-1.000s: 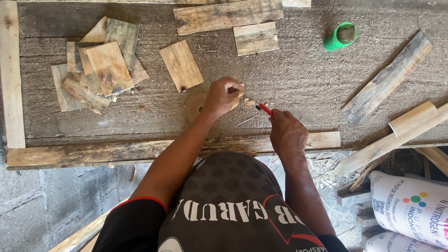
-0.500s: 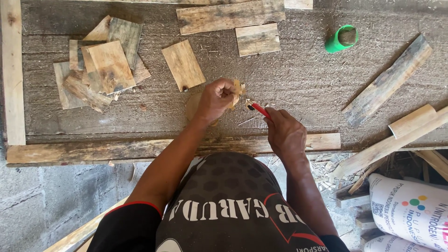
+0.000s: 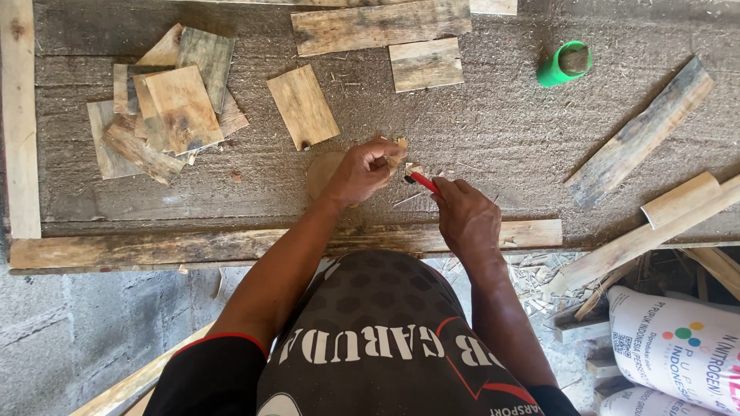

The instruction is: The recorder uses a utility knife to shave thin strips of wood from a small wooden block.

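Two hands at work: left hand (image 3: pixel 361 171), right hand (image 3: pixel 466 218). One red-handled knife (image 3: pixel 423 182). One small wood piece (image 3: pixel 398 152) in left fingers. One green cup (image 3: pixel 564 65). Two loose flat offcuts: offcut (image 3: pixel 303 106), second offcut (image 3: pixel 425 65). One heap of scrap boards (image 3: pixel 166 108), exact number unclear. Two printed sacks: upper sack (image 3: pixel 678 347), lower sack (image 3: pixel 655 404). One long plank (image 3: pixel 380 25) at top.

Rough, weathered wood offcuts (image 3: pixel 183 108) lie on a coarse, matt, sawdust-strewn bench (image 3: pixel 501 139) beside a glossy green plastic cup (image 3: pixel 564 64)
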